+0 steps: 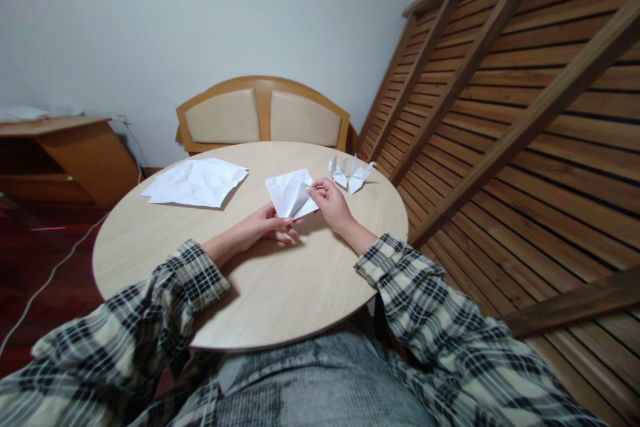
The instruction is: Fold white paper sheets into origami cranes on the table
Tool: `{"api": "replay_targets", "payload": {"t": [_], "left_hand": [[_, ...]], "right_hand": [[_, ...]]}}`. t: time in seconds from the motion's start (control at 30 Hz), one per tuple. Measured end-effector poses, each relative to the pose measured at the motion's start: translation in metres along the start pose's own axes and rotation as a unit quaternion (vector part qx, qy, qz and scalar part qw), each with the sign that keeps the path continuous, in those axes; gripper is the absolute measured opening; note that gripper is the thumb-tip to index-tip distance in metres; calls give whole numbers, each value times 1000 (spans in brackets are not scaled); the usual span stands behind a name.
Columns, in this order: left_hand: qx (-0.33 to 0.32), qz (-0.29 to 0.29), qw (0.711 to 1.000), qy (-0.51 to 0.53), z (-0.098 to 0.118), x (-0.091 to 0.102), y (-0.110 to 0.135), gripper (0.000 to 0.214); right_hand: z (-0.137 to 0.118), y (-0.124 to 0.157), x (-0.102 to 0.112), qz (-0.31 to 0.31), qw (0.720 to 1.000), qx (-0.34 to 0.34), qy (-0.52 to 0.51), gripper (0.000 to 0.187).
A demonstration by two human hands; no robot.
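Note:
A creased sheet of white paper (290,191), partly folded, is held just above the table between both my hands. My left hand (263,223) pinches its lower corner, the thumb on top and the other fingers underneath. At the right edge, my right hand (331,203) grips a fold of the same paper between thumb and fingers. Two folded white paper cranes, one (339,172) beside the other (359,175), stand beyond my right hand. To the left lies a loose stack of white paper sheets (200,181), the top one wrinkled.
The round pale wooden table (280,293) is right in front of me. A padded headboard (225,117) stands behind it against the wall. Slatted wooden panelling (500,167) slopes close along the right. A wooden desk (75,153) and a white cable (55,270) are at the left.

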State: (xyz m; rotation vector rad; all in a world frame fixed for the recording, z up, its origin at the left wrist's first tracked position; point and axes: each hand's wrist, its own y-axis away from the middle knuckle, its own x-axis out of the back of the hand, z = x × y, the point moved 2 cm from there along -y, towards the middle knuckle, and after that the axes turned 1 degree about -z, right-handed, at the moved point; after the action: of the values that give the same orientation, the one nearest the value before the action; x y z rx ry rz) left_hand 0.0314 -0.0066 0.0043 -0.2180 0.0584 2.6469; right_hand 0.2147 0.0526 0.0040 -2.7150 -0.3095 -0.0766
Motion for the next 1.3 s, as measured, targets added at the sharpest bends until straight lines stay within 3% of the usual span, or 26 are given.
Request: {"api": "replay_targets", "payload": {"t": [0.27, 0.57, 1.3], "left_hand": [[-25, 74, 997, -18, -7, 10, -8, 34], [-26, 99, 994, -36, -6, 17, -9, 30], [-43, 104, 992, -56, -2, 15, -8, 26]], "right_hand": [[-6, 8, -8, -61, 998, 21, -21, 26], [-9, 9, -7, -60, 998, 32, 3, 23], [3, 4, -3, -42, 999, 23, 14, 20]]}}
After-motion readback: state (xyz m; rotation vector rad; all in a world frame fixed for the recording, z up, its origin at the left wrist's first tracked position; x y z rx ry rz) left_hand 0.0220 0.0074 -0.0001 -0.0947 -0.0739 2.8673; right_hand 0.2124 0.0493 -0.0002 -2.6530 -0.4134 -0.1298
